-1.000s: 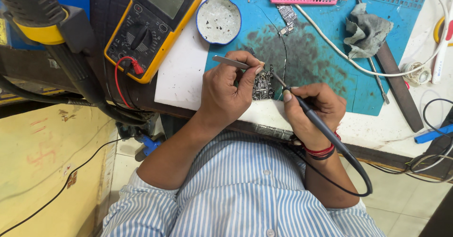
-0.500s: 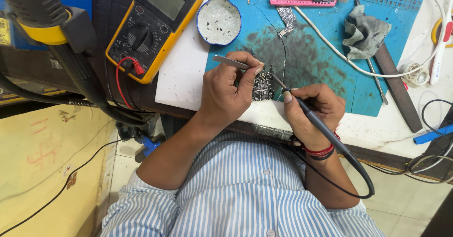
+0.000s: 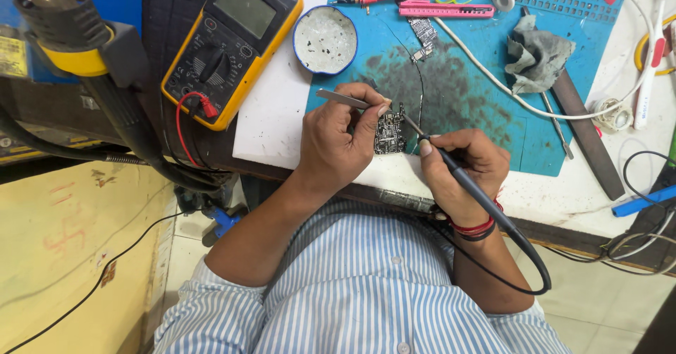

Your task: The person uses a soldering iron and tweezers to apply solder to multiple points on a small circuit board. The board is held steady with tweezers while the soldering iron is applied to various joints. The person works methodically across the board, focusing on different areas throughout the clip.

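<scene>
Tin dish (image 3: 324, 40) blocks fwd reach.

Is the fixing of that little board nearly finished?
Still mid-work. Set up: yellow multimeter and tools lie ready. In hand: left hand holds tweezers at the circuit board; right hand touches the soldering iron to it. How much is left, I cannot tell.

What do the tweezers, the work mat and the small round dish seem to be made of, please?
Tweezers in the left hand: bare metal by their grey, dull shine. Work mat: probably silicone or rubber, matte blue, stained dark in the middle. Round dish: likely enamelled metal or ceramic, speckled white with a blue rim; the look leaves it open.
</scene>
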The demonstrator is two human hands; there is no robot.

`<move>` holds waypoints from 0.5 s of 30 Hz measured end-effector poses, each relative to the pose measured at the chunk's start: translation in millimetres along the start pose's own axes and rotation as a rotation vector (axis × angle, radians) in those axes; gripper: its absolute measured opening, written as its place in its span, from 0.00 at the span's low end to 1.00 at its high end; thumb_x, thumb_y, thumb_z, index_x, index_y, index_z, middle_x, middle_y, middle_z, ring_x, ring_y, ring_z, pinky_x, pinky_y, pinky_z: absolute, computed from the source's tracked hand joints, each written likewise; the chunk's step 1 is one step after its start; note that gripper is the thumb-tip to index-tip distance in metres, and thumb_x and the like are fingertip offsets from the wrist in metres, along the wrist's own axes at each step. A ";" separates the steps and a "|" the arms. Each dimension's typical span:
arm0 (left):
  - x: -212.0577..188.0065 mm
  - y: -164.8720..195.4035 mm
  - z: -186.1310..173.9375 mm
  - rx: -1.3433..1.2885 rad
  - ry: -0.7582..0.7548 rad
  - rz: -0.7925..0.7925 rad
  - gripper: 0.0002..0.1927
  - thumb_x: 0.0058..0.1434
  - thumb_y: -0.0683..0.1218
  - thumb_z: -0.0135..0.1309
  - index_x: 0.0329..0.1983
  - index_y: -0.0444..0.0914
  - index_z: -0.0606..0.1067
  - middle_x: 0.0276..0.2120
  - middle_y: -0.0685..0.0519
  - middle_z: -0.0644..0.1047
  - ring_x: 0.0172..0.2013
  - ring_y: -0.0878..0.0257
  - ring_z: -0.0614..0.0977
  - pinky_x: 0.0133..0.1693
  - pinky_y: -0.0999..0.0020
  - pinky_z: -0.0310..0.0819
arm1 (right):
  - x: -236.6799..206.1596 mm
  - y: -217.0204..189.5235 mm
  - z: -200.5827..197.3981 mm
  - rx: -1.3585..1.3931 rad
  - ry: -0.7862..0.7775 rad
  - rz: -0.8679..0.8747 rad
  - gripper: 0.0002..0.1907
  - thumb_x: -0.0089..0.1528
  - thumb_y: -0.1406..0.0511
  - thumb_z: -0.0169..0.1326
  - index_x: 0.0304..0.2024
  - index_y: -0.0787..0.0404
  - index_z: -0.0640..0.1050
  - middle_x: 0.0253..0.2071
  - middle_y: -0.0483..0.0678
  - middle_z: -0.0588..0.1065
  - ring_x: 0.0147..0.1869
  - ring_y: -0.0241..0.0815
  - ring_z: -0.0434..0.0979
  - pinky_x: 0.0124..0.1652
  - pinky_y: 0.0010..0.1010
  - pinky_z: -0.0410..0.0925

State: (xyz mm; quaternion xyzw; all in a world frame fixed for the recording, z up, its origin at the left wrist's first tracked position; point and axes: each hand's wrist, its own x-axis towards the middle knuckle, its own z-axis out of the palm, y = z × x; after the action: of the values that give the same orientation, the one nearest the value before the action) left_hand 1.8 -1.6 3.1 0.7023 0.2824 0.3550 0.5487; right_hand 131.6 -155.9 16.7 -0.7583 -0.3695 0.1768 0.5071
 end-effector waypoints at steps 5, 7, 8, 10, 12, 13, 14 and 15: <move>0.2 -1.0 -1.9 0.019 0.001 0.063 0.05 0.71 0.40 0.57 0.46 0.35 0.73 0.36 0.52 0.82 0.29 0.68 0.82 0.32 0.72 0.75 | -0.9 4.8 -3.0 0.064 0.002 0.007 0.06 0.65 0.74 0.61 0.40 0.67 0.76 0.34 0.47 0.78 0.33 0.28 0.75 0.35 0.19 0.67; -0.1 -1.5 -2.3 0.009 -0.014 0.064 0.05 0.72 0.40 0.57 0.46 0.36 0.72 0.37 0.52 0.83 0.30 0.67 0.83 0.32 0.72 0.76 | -2.5 4.5 -4.3 0.053 -0.012 0.011 0.06 0.64 0.74 0.61 0.39 0.67 0.75 0.33 0.47 0.78 0.32 0.28 0.74 0.34 0.19 0.66; -0.3 -1.8 -2.0 0.006 -0.025 0.069 0.05 0.72 0.40 0.57 0.47 0.36 0.72 0.38 0.52 0.83 0.30 0.67 0.83 0.32 0.72 0.76 | -2.7 4.3 -5.0 0.039 -0.018 0.011 0.06 0.64 0.74 0.61 0.38 0.67 0.76 0.32 0.47 0.78 0.32 0.28 0.74 0.34 0.19 0.65; 0.3 -2.6 -1.9 0.014 -0.039 0.079 0.05 0.72 0.41 0.57 0.46 0.36 0.72 0.37 0.52 0.83 0.30 0.66 0.84 0.32 0.71 0.76 | -0.9 4.1 -3.2 0.034 -0.017 0.004 0.06 0.63 0.75 0.61 0.38 0.67 0.76 0.32 0.47 0.78 0.33 0.28 0.73 0.35 0.20 0.65; 0.5 -2.9 -1.4 0.030 -0.053 0.070 0.05 0.72 0.41 0.57 0.46 0.36 0.73 0.36 0.52 0.82 0.29 0.66 0.83 0.32 0.71 0.76 | -1.2 2.5 -1.5 0.043 -0.008 0.010 0.05 0.63 0.75 0.62 0.38 0.68 0.76 0.33 0.47 0.78 0.34 0.28 0.73 0.35 0.20 0.65; 0.7 -3.1 -1.5 0.035 -0.052 0.073 0.06 0.72 0.41 0.57 0.45 0.36 0.72 0.36 0.52 0.82 0.29 0.66 0.83 0.32 0.71 0.76 | -0.9 1.7 -1.1 0.036 -0.008 0.020 0.05 0.63 0.75 0.61 0.38 0.67 0.77 0.32 0.47 0.78 0.33 0.28 0.72 0.34 0.20 0.64; 0.6 -3.1 -0.9 0.042 -0.050 0.077 0.06 0.71 0.41 0.57 0.45 0.36 0.72 0.36 0.52 0.82 0.29 0.66 0.83 0.32 0.71 0.76 | -0.8 1.2 -1.7 0.030 -0.007 0.027 0.05 0.62 0.75 0.61 0.37 0.67 0.77 0.31 0.47 0.77 0.32 0.28 0.72 0.33 0.20 0.64; 0.7 -3.4 -1.0 0.050 -0.048 0.081 0.06 0.71 0.41 0.58 0.45 0.36 0.72 0.36 0.52 0.82 0.29 0.65 0.83 0.32 0.71 0.76 | -0.6 0.7 -1.5 0.025 -0.007 0.036 0.05 0.62 0.76 0.61 0.37 0.67 0.77 0.30 0.46 0.77 0.31 0.27 0.71 0.33 0.20 0.63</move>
State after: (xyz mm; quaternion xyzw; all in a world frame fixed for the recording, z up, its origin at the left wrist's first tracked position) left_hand 1.3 0.3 0.1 0.7349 0.2492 0.3528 0.5228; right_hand 132.4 -157.4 16.7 -0.7578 -0.3552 0.1932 0.5122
